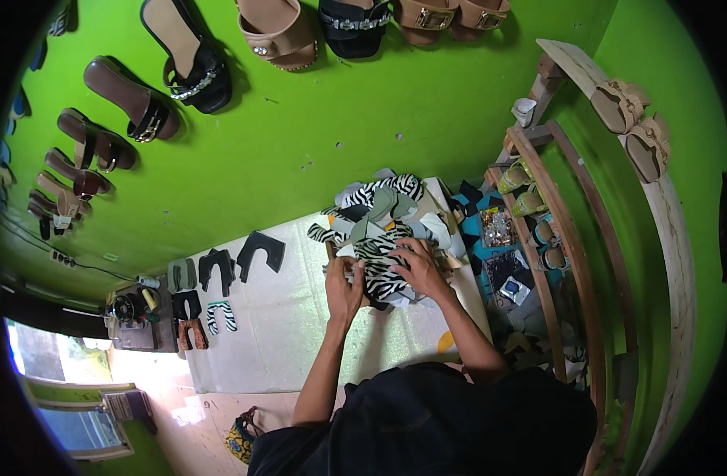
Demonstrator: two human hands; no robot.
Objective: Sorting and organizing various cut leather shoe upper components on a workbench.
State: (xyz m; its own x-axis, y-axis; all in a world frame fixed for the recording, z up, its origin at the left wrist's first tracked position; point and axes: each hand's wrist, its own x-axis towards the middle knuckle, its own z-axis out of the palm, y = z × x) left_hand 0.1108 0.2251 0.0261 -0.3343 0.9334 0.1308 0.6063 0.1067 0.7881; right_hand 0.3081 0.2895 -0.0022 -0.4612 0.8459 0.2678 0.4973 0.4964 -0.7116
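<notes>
On the pale table a heap of cut shoe-upper pieces (379, 208) lies in zebra print, grey-green, black and white. My left hand (344, 284) is at the heap's left edge, its fingers curled at a zebra-striped piece (375, 274). From the right, my right hand (417, 268) grips the same striped material, its fingers bent and somewhat apart. Loose striped and grey pieces stick out around both hands. What lies beneath the palms is hidden.
Several cut uppers (262, 255) lie in rows on the table's (288, 333) left part. Slide sandals (197, 67) hang on the green wall. A wooden rack (554, 190) with sandals stands at right, beside a blue surface with scraps and a bag of small fittings (498, 228).
</notes>
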